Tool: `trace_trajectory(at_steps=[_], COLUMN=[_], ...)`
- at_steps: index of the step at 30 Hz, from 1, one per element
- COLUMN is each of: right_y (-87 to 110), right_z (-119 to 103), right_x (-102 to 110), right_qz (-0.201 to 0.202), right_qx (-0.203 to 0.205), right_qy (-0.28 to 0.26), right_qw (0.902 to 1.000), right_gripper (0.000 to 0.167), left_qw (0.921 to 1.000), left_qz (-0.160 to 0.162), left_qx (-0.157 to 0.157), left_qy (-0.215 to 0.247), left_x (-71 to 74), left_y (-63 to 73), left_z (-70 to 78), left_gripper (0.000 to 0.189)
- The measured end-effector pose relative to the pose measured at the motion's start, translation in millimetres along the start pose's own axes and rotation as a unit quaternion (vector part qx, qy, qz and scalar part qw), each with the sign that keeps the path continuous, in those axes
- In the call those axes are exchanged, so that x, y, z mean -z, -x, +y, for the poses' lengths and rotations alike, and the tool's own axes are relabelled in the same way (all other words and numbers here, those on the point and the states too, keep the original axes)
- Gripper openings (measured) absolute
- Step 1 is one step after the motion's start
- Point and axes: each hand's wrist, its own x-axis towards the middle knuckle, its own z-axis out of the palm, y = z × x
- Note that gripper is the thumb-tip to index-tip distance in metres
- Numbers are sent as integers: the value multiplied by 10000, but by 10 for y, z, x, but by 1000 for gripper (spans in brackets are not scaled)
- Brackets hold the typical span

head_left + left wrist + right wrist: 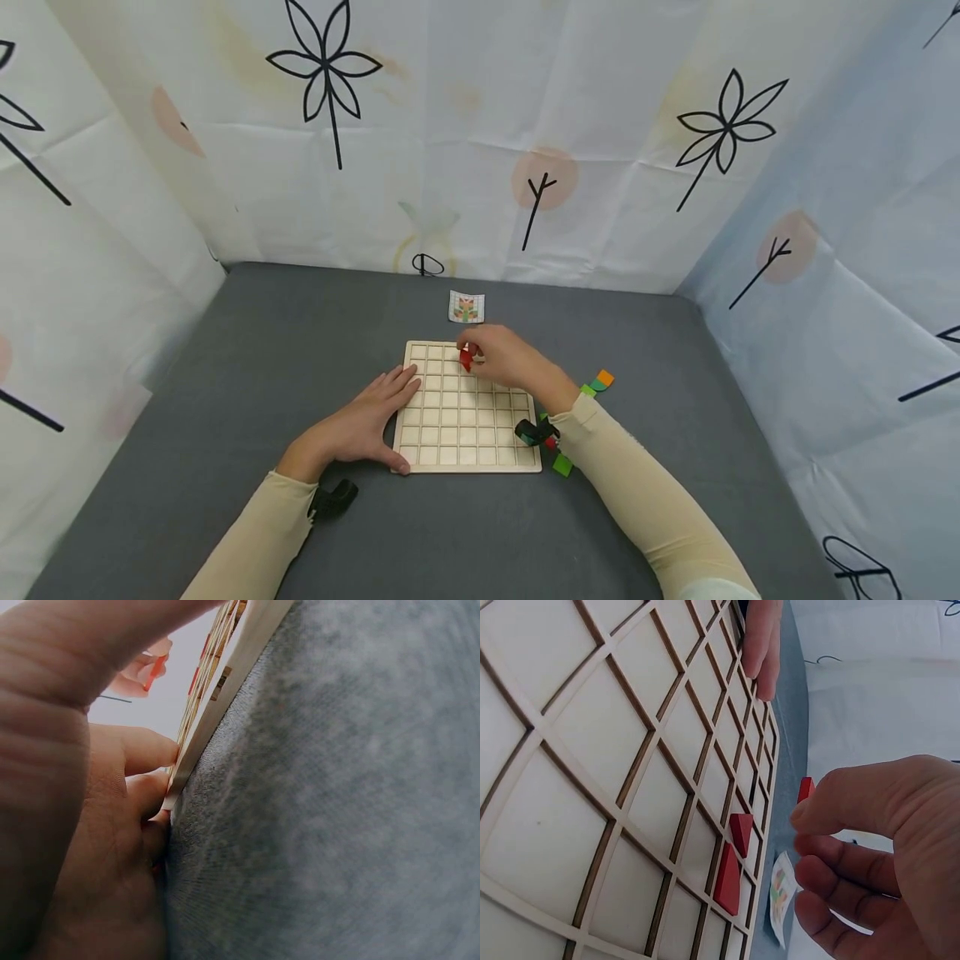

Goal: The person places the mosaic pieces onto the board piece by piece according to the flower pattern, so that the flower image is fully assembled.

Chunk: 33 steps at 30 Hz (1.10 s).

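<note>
A pale wooden grid board (pixel 467 433) lies flat in front of me, divided into small square cells. Along its left edge rests my left hand (pixel 363 425), fingers extended over the rim and thumb at the lower left corner. Over the upper part of the board, my right hand (pixel 510 358) pinches a small red block (pixel 805 789) between thumb and forefinger. In the right wrist view the held block is raised off the grid, partly covered by the fingertips. Below it, a red triangular block (pixel 741 832) and another red block (pixel 727 879) sit side by side in the cells.
A small printed card (pixel 467 308) with a coloured pattern lies behind the board. To the right, partly under the right forearm, are an orange and teal block (pixel 603 380), a green block (pixel 562 465) and several others. White patterned curtains (pixel 450 150) enclose the grey table (pixel 315 308).
</note>
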Motion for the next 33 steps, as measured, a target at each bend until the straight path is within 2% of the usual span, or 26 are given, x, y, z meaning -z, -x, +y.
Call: trace_trajectory(at_steps=[8, 28, 33], right_y=[-55, -181, -206], right_z=[-35, -81, -68], right_x=[-28, -127, -178], right_qz=[-11, -220, -292], right_qx=[138, 145, 156], right_qy=[54, 320, 380], right_qw=[9999, 9991, 9987], right_gripper=[30, 31, 30], left_qw=[10000, 10000, 9998], left_qz=[3, -2, 69], left_qx=[-13, -49, -167], left_qy=[4, -8, 23], left_x=[23, 10, 2], left_y=[-16, -15, -2], left_z=[-7, -46, -46], left_gripper=[139, 138, 138])
